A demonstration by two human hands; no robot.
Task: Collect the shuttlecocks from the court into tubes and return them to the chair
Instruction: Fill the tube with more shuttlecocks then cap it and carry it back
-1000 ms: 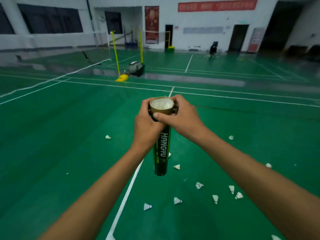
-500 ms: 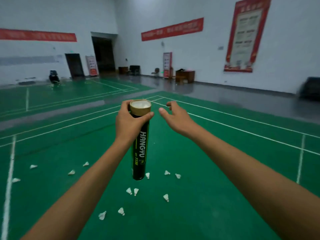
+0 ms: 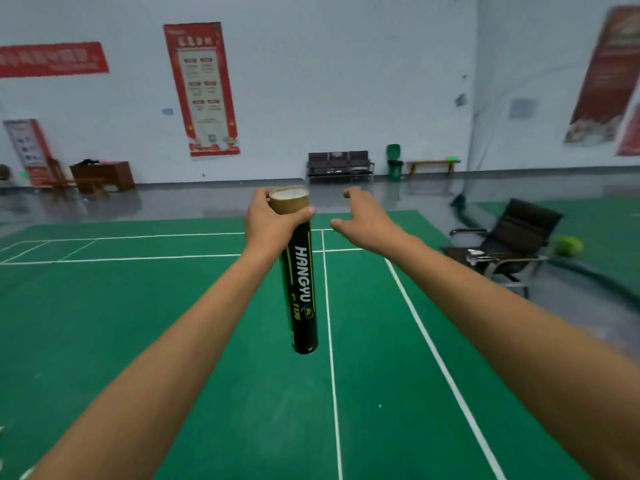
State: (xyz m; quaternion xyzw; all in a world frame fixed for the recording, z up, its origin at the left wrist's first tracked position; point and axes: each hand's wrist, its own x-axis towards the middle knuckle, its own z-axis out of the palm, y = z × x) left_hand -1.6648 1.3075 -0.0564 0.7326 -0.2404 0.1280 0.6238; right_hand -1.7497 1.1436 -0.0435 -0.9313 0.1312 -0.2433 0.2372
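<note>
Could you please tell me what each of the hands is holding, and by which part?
The left hand grips the tube just below its top end. The right hand holds nothing.

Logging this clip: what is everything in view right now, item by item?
tube: one, black with brown rim, held upright at centre
office chair: one, black, right courtside
seat row: one, dark, far wall
bin: one, green, beside seat row
bench: one, wooden, right of bin
desk: one, brown, far left
posters: several, red, walls
left hand: one, grips tube's top
right hand: one, open, empty, right of tube
</note>
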